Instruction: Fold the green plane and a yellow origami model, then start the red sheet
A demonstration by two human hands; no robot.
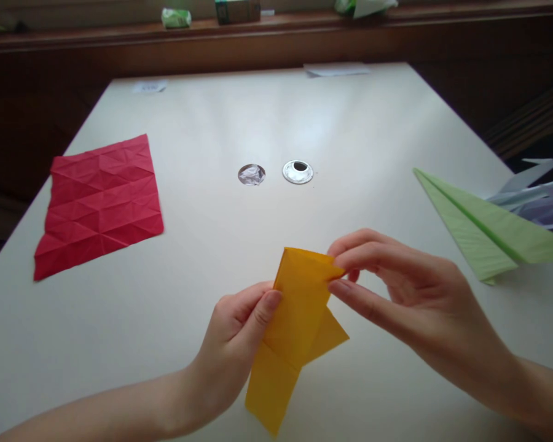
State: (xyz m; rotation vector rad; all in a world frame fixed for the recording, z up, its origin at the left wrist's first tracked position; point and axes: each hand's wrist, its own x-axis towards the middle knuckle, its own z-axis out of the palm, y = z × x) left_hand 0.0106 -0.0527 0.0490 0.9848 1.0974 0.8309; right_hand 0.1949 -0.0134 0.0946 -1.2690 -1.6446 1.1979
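A folded yellow paper (295, 319) is held up above the white table (203, 258), near its front edge. My left hand (235, 344) grips its left side, thumb on the front face. My right hand (396, 282) pinches the paper's upper right corner between thumb and fingertips. The lower part of the paper hangs down past my left hand, with a triangular flap sticking out to the right.
A creased red paper square (99, 205) lies flat at the left. A green paper plane (483, 227) rests at the right edge, with pale folded papers (539, 196) behind it. Two round cable holes (297, 172) sit mid-table. A dark wooden ledge (276, 31) with small items runs behind.
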